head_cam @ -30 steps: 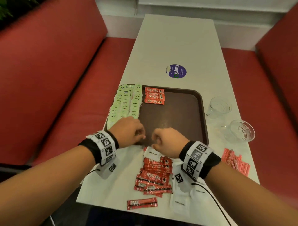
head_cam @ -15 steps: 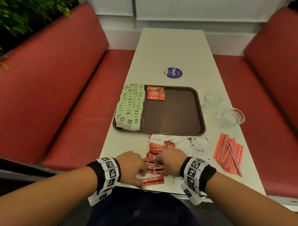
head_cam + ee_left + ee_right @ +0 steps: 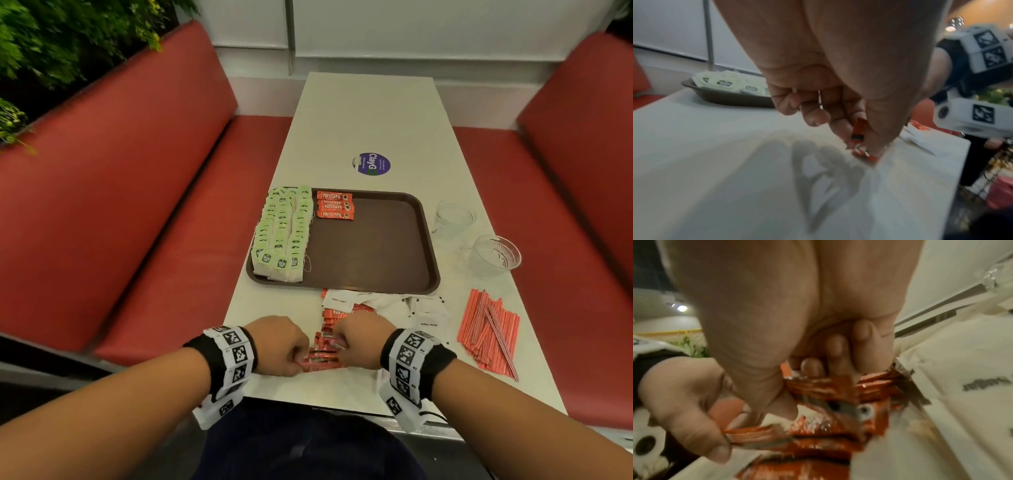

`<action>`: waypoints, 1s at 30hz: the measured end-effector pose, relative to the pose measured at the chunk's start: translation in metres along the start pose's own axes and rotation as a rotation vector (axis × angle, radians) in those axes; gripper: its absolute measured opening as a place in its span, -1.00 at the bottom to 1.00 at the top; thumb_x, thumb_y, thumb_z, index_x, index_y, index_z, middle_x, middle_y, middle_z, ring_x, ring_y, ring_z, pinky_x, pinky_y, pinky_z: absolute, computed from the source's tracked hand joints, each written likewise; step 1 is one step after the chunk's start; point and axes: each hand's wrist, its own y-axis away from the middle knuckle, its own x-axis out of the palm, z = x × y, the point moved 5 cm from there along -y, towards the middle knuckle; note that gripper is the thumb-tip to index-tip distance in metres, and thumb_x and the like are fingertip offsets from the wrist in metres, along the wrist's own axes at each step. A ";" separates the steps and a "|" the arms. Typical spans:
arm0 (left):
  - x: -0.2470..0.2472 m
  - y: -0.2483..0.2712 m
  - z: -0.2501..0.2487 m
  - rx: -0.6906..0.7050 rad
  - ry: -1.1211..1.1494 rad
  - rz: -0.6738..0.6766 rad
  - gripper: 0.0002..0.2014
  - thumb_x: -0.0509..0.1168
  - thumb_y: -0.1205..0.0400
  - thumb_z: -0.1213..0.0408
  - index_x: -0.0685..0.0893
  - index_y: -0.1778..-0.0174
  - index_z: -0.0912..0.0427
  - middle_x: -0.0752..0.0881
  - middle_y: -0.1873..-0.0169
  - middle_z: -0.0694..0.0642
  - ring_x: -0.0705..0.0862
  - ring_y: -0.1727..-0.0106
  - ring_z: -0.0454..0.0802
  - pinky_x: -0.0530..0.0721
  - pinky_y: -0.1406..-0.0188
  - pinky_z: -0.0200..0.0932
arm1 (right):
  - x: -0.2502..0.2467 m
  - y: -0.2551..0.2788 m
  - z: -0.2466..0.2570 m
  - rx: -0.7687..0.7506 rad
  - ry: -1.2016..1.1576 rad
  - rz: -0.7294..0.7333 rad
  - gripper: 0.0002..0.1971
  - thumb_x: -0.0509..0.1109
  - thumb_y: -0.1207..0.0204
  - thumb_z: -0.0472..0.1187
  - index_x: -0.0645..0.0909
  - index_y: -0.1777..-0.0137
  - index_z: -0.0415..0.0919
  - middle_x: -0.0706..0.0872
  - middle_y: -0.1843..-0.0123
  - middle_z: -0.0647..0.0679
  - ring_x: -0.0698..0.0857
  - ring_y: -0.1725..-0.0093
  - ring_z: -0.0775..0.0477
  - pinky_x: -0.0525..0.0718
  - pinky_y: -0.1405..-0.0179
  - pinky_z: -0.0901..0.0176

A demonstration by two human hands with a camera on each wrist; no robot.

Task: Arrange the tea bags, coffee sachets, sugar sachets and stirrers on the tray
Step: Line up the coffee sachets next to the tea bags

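Both hands have pulled back from the tray (image 3: 432, 240) to the coffee sachets (image 3: 329, 346) at 6 o'clock on the counter (image 3: 376, 113); left hand (image 3: 279, 346) and right hand (image 3: 363, 339) pinch opposite ends, likely gathering a neat batch.

The coffee sachets (image 3: 335, 205) on the tray read "NESCAFE", a sugar sachet (image 3: 339, 300) "White Sugar", the desk's round sticker (image 3: 371, 163) "ClayG".

Café or diner booth: red padded benches (image 3: 144, 192) flanking long white table (image 3: 370, 113), brown serving tray (image 3: 376, 253).
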 end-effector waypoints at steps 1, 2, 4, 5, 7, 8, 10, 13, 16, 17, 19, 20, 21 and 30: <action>-0.007 0.001 0.005 -0.011 0.019 -0.013 -0.88 0.37 -0.52 0.04 0.68 0.16 -0.01 0.74 0.21 -0.11 0.64 0.17 -0.11 0.64 0.08 -0.13 | -0.005 0.000 0.000 -0.009 -0.045 -0.016 -0.79 0.33 -0.51 -0.11 0.43 0.32 -0.07 0.56 0.34 0.00 0.52 0.31 -0.07 0.53 0.30 0.10; -0.015 0.001 0.011 -0.017 0.036 -0.033 -0.89 0.36 -0.51 0.05 0.67 0.18 -0.02 0.73 0.22 -0.13 0.62 0.20 -0.14 0.63 0.10 -0.15 | -0.010 -0.001 0.000 -0.016 -0.102 -0.033 -0.79 0.30 -0.55 -0.12 0.42 0.30 -0.06 0.55 0.34 0.02 0.52 0.30 -0.07 0.49 0.32 0.11; -0.033 0.002 0.020 -0.022 0.054 -0.098 -0.91 0.35 -0.50 0.09 0.61 0.22 -0.01 0.72 0.27 -0.14 0.55 0.32 -0.22 0.57 0.20 -0.20 | -0.019 -0.004 -0.005 -0.001 -0.202 -0.068 -0.87 0.22 -0.63 -0.17 0.40 0.16 -0.09 0.52 0.29 0.03 0.52 0.24 -0.08 0.43 0.31 0.09; -0.042 0.001 0.023 -0.016 0.056 -0.140 -0.91 0.34 -0.50 0.12 0.58 0.24 0.01 0.71 0.31 -0.13 0.53 0.37 -0.21 0.53 0.27 -0.20 | -0.024 -0.006 -0.008 0.009 -0.248 -0.086 -0.90 0.18 -0.66 -0.21 0.36 0.10 -0.11 0.53 0.27 0.00 0.52 0.24 -0.10 0.46 0.32 0.04; -0.060 -0.002 0.026 0.010 0.045 -0.225 -0.90 0.33 -0.48 0.17 0.53 0.28 0.03 0.67 0.39 -0.09 0.53 0.41 -0.16 0.52 0.35 -0.19 | -0.034 -0.010 -0.013 0.016 -0.339 -0.119 -0.92 0.14 -0.69 -0.22 0.30 0.03 -0.08 0.60 0.21 -0.10 0.55 0.26 -0.10 0.57 0.26 -0.11; -0.067 -0.004 0.026 0.021 0.030 -0.260 -0.90 0.32 -0.48 0.19 0.52 0.29 0.03 0.65 0.41 -0.08 0.55 0.40 -0.13 0.53 0.35 -0.17 | -0.038 -0.012 -0.015 0.019 -0.372 -0.129 -0.96 0.14 -0.71 -0.18 0.32 -0.03 -0.08 0.65 0.17 -0.13 0.58 0.26 -0.09 0.61 0.23 -0.12; -0.081 -0.009 0.027 0.029 -0.003 -0.311 -0.90 0.33 -0.49 0.19 0.53 0.29 0.02 0.63 0.39 -0.09 0.56 0.34 -0.12 0.56 0.31 -0.15 | -0.049 -0.017 -0.020 0.022 -0.393 -0.148 -0.85 0.16 -0.74 -0.09 0.42 -0.22 -0.10 0.72 0.05 -0.12 0.65 0.17 -0.07 0.62 0.14 -0.02; -0.094 -0.018 0.035 0.027 -0.010 -0.361 -0.91 0.37 -0.48 0.19 0.58 0.29 -0.01 0.63 0.38 -0.13 0.57 0.32 -0.15 0.61 0.27 -0.12 | -0.064 -0.025 -0.026 0.002 -0.487 -0.144 -0.79 0.13 -0.74 -0.15 0.57 -0.21 -0.09 0.70 -0.01 -0.04 0.64 0.08 -0.02 0.56 0.13 0.16; -0.100 -0.030 0.040 0.034 -0.005 -0.373 -0.90 0.41 -0.48 0.17 0.61 0.30 -0.03 0.62 0.38 -0.15 0.58 0.33 -0.15 0.65 0.26 -0.08 | -0.078 -0.034 -0.033 -0.016 -0.535 -0.174 -0.80 0.14 -0.72 -0.17 0.62 -0.02 -0.06 0.70 0.03 0.02 0.64 0.05 -0.02 0.60 0.06 0.11; -0.102 -0.035 0.041 0.036 0.000 -0.377 -0.87 0.44 -0.50 0.11 0.62 0.29 -0.03 0.62 0.38 -0.15 0.58 0.32 -0.15 0.64 0.26 -0.08 | -0.082 -0.037 -0.036 -0.016 -0.521 -0.187 -0.81 0.18 -0.71 -0.15 0.63 0.01 -0.08 0.72 0.05 0.00 0.67 0.06 -0.04 0.63 0.03 0.04; -0.108 -0.045 0.043 0.025 0.027 -0.363 -0.79 0.48 -0.51 -0.06 0.61 0.24 -0.07 0.62 0.33 -0.16 0.56 0.27 -0.17 0.55 0.27 -0.16 | -0.088 -0.045 -0.041 -0.031 -0.454 -0.208 -0.83 0.25 -0.69 -0.14 0.64 0.03 -0.14 0.74 0.08 -0.04 0.69 0.09 -0.06 0.67 0.04 -0.04; -0.111 -0.051 0.044 0.010 0.054 -0.352 -0.77 0.48 -0.51 -0.12 0.62 0.20 -0.10 0.62 0.29 -0.17 0.54 0.25 -0.20 0.49 0.28 -0.22 | -0.091 -0.048 -0.045 -0.040 -0.427 -0.215 -0.84 0.26 -0.69 -0.14 0.64 0.01 -0.16 0.73 0.09 -0.05 0.69 0.11 -0.05 0.67 0.06 -0.03; -0.115 -0.056 0.047 -0.009 0.092 -0.356 -0.77 0.48 -0.51 -0.13 0.63 0.15 -0.13 0.63 0.26 -0.17 0.53 0.23 -0.21 0.43 0.28 -0.24 | -0.094 -0.052 -0.049 -0.043 -0.422 -0.221 -0.85 0.25 -0.69 -0.16 0.63 0.00 -0.17 0.73 0.10 -0.05 0.68 0.14 -0.03 0.67 0.10 0.01; -0.153 -0.126 0.085 -0.238 0.162 -0.520 -0.91 0.46 -0.58 0.04 0.72 0.03 -0.13 0.68 0.29 -0.21 0.64 0.18 -0.18 0.59 -0.04 -0.17 | -0.124 -0.093 -0.105 0.165 -0.409 -0.332 -0.89 0.24 -0.71 -0.15 0.58 -0.01 -0.12 0.71 0.09 -0.04 0.69 0.11 -0.09 0.63 0.10 0.04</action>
